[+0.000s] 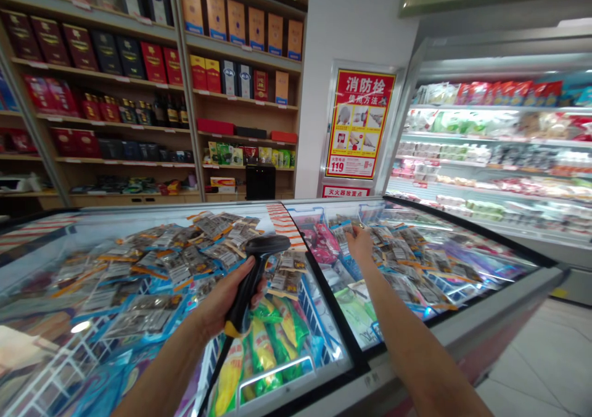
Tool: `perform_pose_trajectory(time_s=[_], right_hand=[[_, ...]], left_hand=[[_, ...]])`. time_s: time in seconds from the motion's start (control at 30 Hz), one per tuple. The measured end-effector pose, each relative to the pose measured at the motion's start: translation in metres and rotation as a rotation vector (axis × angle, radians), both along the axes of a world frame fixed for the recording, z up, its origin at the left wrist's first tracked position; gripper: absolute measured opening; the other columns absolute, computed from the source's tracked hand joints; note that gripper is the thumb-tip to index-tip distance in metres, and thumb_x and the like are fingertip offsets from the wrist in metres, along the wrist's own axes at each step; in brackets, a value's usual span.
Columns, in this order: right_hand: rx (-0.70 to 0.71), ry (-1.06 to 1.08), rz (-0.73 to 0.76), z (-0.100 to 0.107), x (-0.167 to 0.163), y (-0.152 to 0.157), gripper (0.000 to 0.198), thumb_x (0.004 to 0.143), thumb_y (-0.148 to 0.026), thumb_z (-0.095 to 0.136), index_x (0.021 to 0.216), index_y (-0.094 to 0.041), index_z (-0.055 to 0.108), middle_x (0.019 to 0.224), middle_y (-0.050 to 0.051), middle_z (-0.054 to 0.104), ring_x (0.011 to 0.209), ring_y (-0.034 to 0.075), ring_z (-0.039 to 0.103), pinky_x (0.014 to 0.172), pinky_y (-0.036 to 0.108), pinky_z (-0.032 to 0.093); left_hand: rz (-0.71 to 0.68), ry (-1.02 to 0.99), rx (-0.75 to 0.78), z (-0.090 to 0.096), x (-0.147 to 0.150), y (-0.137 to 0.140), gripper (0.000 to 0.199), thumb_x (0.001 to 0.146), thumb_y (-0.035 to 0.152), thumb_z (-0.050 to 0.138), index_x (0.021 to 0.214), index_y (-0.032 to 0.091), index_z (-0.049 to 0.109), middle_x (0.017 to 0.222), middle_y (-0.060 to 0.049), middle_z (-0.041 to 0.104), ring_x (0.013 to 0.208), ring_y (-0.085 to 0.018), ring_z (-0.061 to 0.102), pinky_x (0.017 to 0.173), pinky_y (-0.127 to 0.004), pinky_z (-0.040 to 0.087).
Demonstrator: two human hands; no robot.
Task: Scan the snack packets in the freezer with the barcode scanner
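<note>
My left hand (221,303) is wrapped round the handle of a black barcode scanner (266,245) with yellow trim. Its head points right and its cord runs down toward the bottom edge. Farther right, my right hand (361,244) has its fingers closed at the edge of a small plastic food packet (342,239); the fingertips are partly hidden. Many similar blue-and-orange-edged packets (173,266) are spread over the left glass lid. Another pile of packets (402,250) covers part of the right lid, beside my right hand.
The packets lie on a chest freezer (342,318) with dark-framed glass lids. Green-and-yellow bags (263,349) and white wire baskets (55,374) show through the glass. Behind are shelves of boxes (235,22), a red fire-hydrant sign (359,124) and a lit open cooler (490,139).
</note>
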State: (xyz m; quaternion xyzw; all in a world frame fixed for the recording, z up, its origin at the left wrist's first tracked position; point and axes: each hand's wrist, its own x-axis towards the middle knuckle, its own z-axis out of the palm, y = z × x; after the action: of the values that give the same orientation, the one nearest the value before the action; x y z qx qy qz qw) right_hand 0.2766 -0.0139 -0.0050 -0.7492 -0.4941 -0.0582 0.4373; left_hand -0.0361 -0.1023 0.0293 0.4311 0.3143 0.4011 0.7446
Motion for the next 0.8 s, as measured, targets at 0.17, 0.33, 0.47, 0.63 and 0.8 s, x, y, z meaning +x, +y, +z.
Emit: perform_pose_trajectory(time_s=[0.17, 0.33, 0.47, 0.63, 0.8], right_hand=[[-0.100, -0.100, -0.176, 0.004, 0.035, -0.011, 0.028, 0.074, -0.026, 0.042, 0.092, -0.013, 0.058, 0.083, 0.013, 0.062, 0.079, 0.023, 0.057, 0.068, 0.031, 0.040], [-0.243, -0.137, -0.299, 0.002, 0.053, -0.019, 0.030, 0.075, -0.031, 0.040, 0.088, -0.011, 0.058, 0.087, 0.016, 0.060, 0.085, 0.028, 0.055, 0.069, 0.039, 0.038], [-0.306, -0.177, -0.347, -0.003, 0.059, -0.022, 0.028, 0.073, -0.030, 0.045, 0.092, -0.014, 0.058, 0.097, 0.015, 0.057, 0.095, 0.030, 0.049, 0.077, 0.045, 0.033], [-0.277, -0.157, -0.328, -0.006, 0.058, -0.027, 0.029, 0.075, -0.026, 0.042, 0.097, -0.014, 0.058, 0.100, 0.017, 0.055, 0.097, 0.032, 0.048, 0.077, 0.047, 0.030], [-0.161, -0.187, -0.185, 0.000, 0.025, -0.021, 0.032, 0.078, -0.030, 0.036, 0.097, -0.015, 0.057, 0.100, 0.014, 0.057, 0.099, 0.031, 0.046, 0.078, 0.045, 0.032]], left_hand=[[0.054, 0.061, 0.003, -0.003, -0.001, 0.003, 0.030, 0.072, 0.042, 0.048, 0.085, 0.015, 0.052, 0.054, 0.000, 0.053, 0.040, -0.007, 0.045, 0.037, -0.018, 0.036], [0.124, 0.137, -0.006, -0.002, -0.004, 0.005, 0.028, 0.071, 0.042, 0.049, 0.076, 0.015, 0.051, 0.054, 0.000, 0.054, 0.040, -0.006, 0.046, 0.037, -0.017, 0.036], [0.158, 0.183, -0.018, 0.000, -0.006, 0.006, 0.029, 0.071, 0.043, 0.049, 0.069, 0.014, 0.050, 0.054, -0.001, 0.054, 0.040, -0.006, 0.046, 0.037, -0.017, 0.037], [0.165, 0.203, -0.014, 0.001, -0.008, 0.007, 0.028, 0.071, 0.042, 0.049, 0.072, 0.014, 0.051, 0.054, -0.001, 0.054, 0.040, -0.007, 0.046, 0.037, -0.017, 0.037], [0.129, 0.185, -0.009, 0.003, -0.012, 0.008, 0.029, 0.071, 0.042, 0.050, 0.081, 0.015, 0.051, 0.051, 0.001, 0.053, 0.039, -0.007, 0.045, 0.037, -0.017, 0.036]])
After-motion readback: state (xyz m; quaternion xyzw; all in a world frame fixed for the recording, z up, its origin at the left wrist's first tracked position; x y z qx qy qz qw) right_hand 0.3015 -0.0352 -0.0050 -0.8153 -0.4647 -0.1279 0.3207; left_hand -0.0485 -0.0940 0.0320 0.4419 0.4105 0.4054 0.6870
